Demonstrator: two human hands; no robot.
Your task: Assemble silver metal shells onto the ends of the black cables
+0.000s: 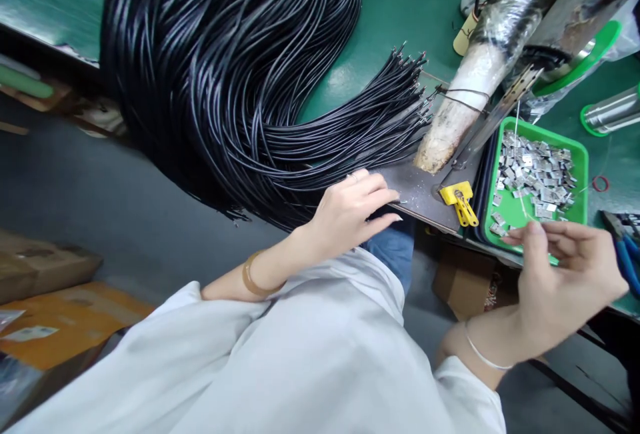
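A thick bundle of black cables (210, 74) curves over the table, its stripped ends pointing right. My left hand (347, 211) lies over the near edge of these cables, palm down, with thumb and index finger apart. A small bare tip shows beside its index finger; whether the fingers touch that cable I cannot tell. Over the near right corner of a green tray (575, 147), my right hand (565, 274) pinches a thin silvery solder wire (519, 174) that hangs from above. Inside the tray lie many small metal connectors (537, 171).
A white, plastic-wrapped duct (465, 94) slants down over the board (415, 184). A yellow clip (460, 202) grips the board's edge. Right of the tray are a green-rimmed spool (613, 111), a red ring (601, 183) and blue-handled pliers (627, 254). Boxes (70, 321) stand at lower left.
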